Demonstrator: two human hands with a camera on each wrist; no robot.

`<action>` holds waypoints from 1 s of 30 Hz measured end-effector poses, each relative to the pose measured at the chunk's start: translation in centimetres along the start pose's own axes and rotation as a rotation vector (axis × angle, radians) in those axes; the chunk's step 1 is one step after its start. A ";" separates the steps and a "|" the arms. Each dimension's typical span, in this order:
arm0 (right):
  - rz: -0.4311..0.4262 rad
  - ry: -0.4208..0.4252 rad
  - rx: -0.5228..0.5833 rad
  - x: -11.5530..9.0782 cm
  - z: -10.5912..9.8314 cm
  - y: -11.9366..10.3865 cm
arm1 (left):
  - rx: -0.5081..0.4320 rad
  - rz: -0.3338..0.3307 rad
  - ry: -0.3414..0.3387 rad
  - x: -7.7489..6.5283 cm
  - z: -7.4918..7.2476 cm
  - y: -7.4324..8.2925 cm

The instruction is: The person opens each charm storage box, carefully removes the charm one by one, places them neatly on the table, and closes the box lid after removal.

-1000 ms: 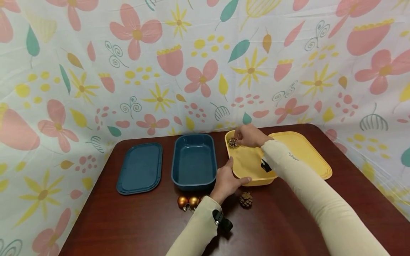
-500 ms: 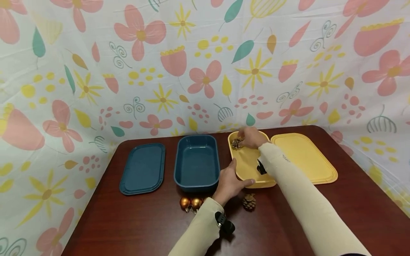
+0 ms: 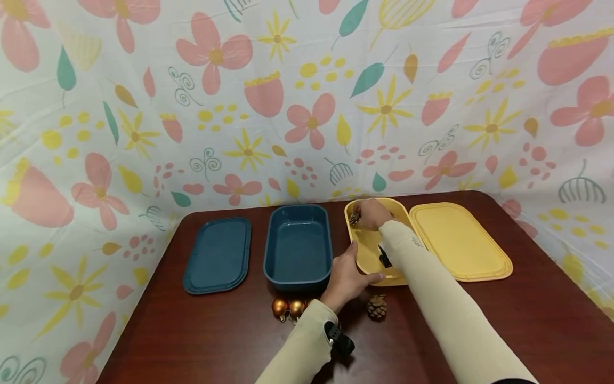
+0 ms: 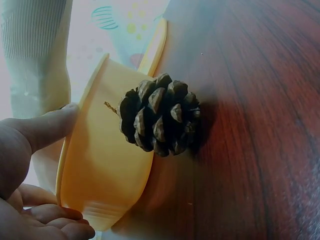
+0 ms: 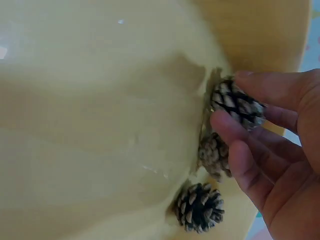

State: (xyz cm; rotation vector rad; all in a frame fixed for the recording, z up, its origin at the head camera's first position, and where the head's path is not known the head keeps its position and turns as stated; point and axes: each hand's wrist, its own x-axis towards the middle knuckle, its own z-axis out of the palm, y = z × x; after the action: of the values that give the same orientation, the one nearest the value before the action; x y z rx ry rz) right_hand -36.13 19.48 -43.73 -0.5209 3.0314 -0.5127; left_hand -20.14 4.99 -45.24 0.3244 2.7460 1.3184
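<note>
Compared with the earlier head frames, the right hand (image 3: 374,214) sits lower inside the yellow container (image 3: 371,248), its knuckles now below the level of the far rim. The left hand (image 3: 345,274) remains at the near-left corner of the same container, its thumb and fingers holding that corner from 2 sides.

Yellow container contents: 3 pine cones, grouped against the wall at the far-left end. The right hand pinches pine cone 1 (image 5: 237,105) between thumb and fingers. Pine cone 2 (image 5: 213,154), partly covered by the fingers, lies just beside it. Pine cone 3 (image 5: 199,207) lies near pine cone 2, apart from the hand.

A 4th pine cone (image 3: 377,308) rests on the table (image 3: 201,341), outside the near wall. The blue container (image 3: 297,253) stands uncovered to the left, with the blue lid (image 3: 218,255) flat beyond it. The yellow lid (image 3: 460,242) lies at the right. Baubles (image 3: 280,308) sit in front of the blue container, partly hidden by the left forearm.
</note>
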 end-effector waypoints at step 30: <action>-0.039 -0.036 0.102 -0.5 -2.2 -1.1 | 0.009 0.018 -0.012 0.0 -0.4 -0.1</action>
State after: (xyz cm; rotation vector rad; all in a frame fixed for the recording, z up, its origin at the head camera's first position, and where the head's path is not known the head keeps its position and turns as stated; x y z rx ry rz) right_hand -35.44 19.37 -41.26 -0.5787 2.9470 -0.6478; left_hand -20.23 4.68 -45.08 0.3569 2.7470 1.3038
